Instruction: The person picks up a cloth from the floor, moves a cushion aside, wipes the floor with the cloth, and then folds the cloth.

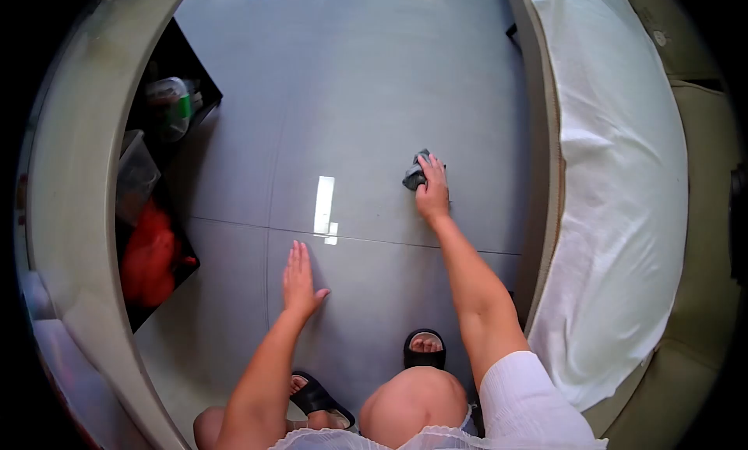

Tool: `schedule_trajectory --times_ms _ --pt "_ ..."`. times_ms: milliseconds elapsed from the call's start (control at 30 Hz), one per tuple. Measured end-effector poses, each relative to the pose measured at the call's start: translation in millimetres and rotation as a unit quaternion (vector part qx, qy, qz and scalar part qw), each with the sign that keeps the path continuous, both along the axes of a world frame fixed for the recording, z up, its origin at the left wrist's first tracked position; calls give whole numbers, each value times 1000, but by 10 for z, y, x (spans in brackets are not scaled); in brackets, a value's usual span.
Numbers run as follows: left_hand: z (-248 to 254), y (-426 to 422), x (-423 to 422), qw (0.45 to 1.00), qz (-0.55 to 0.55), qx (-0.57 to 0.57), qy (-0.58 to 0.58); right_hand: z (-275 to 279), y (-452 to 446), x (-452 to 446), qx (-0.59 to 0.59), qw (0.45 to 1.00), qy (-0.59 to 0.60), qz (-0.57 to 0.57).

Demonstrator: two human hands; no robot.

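Note:
A crumpled dark grey cloth (414, 177) lies on the shiny grey tiled floor (366, 123), under the fingers of my right hand (433, 188). My right arm reaches forward, and its fingers press on the cloth. Nearer to me, my left hand (300, 280) is flat over the floor with its fingers extended and thumb out, holding nothing. It is just below a tile joint and a bright reflection.
At the left, a black shelf (204, 91) holds clear containers (137, 177) and a red bag (152, 255), beside a pale curved edge (86, 138). A seat with a white cover (615, 177) stands at the right. Black slippers (425, 359) are on my feet.

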State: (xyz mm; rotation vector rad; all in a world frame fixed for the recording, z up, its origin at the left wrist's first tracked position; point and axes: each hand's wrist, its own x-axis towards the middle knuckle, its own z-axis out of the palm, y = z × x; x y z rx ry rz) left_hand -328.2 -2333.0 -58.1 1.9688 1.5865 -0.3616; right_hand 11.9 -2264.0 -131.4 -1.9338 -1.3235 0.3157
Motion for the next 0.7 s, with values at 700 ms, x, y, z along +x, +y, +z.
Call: schedule_trajectory --times_ms 700 --pt "-48 -250 -500 994 97 28 -35 -190 -243 -1414 -6 915 48 400"
